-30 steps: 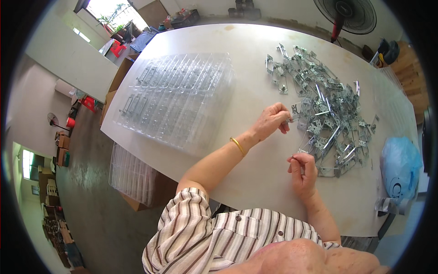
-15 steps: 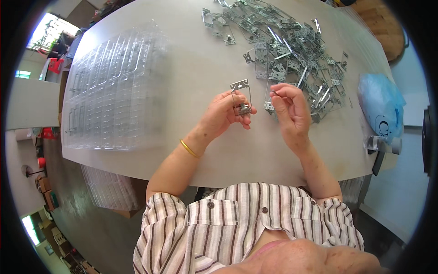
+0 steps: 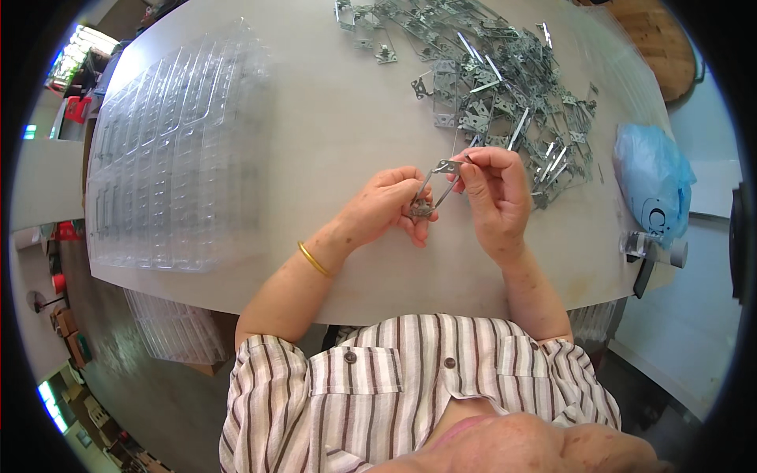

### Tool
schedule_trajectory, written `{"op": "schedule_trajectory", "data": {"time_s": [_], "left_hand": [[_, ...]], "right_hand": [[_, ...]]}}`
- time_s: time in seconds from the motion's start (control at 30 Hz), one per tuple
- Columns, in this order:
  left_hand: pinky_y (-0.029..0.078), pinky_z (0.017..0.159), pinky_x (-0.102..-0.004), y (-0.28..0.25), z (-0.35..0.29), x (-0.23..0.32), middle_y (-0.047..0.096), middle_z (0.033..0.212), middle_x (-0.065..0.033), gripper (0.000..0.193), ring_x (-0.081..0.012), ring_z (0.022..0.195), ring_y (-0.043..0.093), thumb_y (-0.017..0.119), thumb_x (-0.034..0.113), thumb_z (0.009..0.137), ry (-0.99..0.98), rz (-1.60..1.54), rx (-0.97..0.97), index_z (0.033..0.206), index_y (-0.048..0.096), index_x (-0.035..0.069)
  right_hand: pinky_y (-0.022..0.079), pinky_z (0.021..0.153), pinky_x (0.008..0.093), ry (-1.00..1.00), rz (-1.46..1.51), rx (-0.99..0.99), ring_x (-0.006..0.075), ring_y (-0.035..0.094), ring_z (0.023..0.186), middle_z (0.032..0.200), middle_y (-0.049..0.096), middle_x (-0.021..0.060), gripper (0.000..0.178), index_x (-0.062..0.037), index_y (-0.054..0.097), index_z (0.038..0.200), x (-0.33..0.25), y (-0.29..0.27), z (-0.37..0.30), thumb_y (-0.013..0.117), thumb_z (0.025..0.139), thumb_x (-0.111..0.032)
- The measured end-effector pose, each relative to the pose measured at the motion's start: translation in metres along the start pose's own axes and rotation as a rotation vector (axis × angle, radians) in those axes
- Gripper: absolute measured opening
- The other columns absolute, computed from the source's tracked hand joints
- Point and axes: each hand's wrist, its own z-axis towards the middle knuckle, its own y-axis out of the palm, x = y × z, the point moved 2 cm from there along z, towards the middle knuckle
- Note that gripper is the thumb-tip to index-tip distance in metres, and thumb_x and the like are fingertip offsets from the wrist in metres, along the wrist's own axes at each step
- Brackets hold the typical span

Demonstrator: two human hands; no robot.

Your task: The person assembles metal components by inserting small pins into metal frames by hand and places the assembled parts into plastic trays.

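Note:
My left hand [image 3: 380, 203] is closed around the lower end of a metal wire-frame bracket [image 3: 449, 167], which has a plate at each end joined by two thin rods. The bracket tilts up toward the right, its upper plate beside my right fingertips. My right hand [image 3: 501, 201] is pinched at that plate's right corner. A small dark piece [image 3: 468, 158] shows between thumb and forefinger; its kind is too small to make out. Just beyond the hands lies a tangled heap of similar metal brackets [image 3: 477, 118].
A stack of clear plastic trays [image 3: 177, 158] covers the table's left side. At the right edge sit a blue plastic bag [image 3: 653, 177] and a tape dispenser [image 3: 650, 248]. More clear trays [image 3: 173, 323] are below the table's left front edge.
The bracket in my left hand has gone from upright to tilted rightward. Its upper plate now meets my right fingertips, which were apart from it before. The whole view has shifted slightly.

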Motion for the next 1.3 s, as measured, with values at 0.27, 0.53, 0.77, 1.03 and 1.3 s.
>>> {"op": "schedule_trajectory", "data": {"time_s": [0.27, 0.53, 0.77, 1.03, 1.3], "left_hand": [[0.06, 0.062, -0.038, 0.004, 0.003, -0.002, 0.068, 0.099, -0.0146, 0.038, -0.0217, 0.079, 0.068, 0.046, 0.033, 0.106, 0.018, -0.021, -0.165, 0.114, 0.06, -0.001], [0.05, 0.091, -0.041, 0.009, 0.003, -0.004, 0.066, 0.113, -0.0146, 0.051, -0.0261, 0.106, 0.064, 0.038, 0.043, 0.109, 0.208, 0.103, -0.25, 0.115, 0.063, -0.002], [0.049, 0.093, -0.0411, 0.004, 0.001, 0.0, 0.069, 0.1, -0.0188, 0.043, -0.0299, 0.1, 0.067, 0.039, 0.035, 0.109, 0.248, 0.017, -0.292, 0.095, 0.061, 0.001], [0.053, 0.082, -0.0396, 0.0, 0.0, 0.006, 0.069, 0.095, -0.0178, 0.038, -0.0273, 0.089, 0.067, 0.048, 0.033, 0.106, 0.285, 0.05, -0.302, 0.086, 0.061, 0.003], [0.054, 0.078, -0.0347, -0.004, -0.003, 0.007, 0.069, 0.093, -0.0107, 0.03, -0.0188, 0.081, 0.066, 0.061, 0.035, 0.1, 0.283, 0.111, -0.188, 0.1, 0.062, 0.005]], "right_hand": [[0.056, 0.071, 0.0238, -0.03, 0.097, 0.139, 0.0105, 0.065, 0.084, 0.104, 0.061, 0.0077, 0.015, -0.0012, 0.051, 0.112, 0.001, 0.001, -0.005, 0.06, 0.099, 0.0], [0.056, 0.068, 0.0241, 0.058, 0.17, 0.18, 0.0097, 0.063, 0.077, 0.1, 0.059, 0.0065, 0.013, -0.0029, 0.051, 0.11, 0.005, 0.0, -0.007, 0.059, 0.1, -0.002], [0.056, 0.069, 0.0239, 0.117, 0.199, 0.142, 0.0096, 0.064, 0.078, 0.095, 0.06, 0.0052, 0.013, -0.0033, 0.051, 0.109, 0.002, 0.005, -0.009, 0.06, 0.1, -0.003], [0.051, 0.07, 0.0239, -0.008, -0.091, 0.145, 0.0103, 0.061, 0.078, 0.095, 0.062, 0.0034, 0.012, -0.0011, 0.059, 0.109, 0.009, -0.005, -0.009, 0.064, 0.098, -0.003], [0.048, 0.059, 0.0243, -0.131, -0.394, 0.109, 0.0085, 0.06, 0.067, 0.086, 0.067, 0.0041, 0.009, -0.0014, 0.064, 0.102, -0.006, -0.004, -0.005, 0.069, 0.094, -0.002]]}}
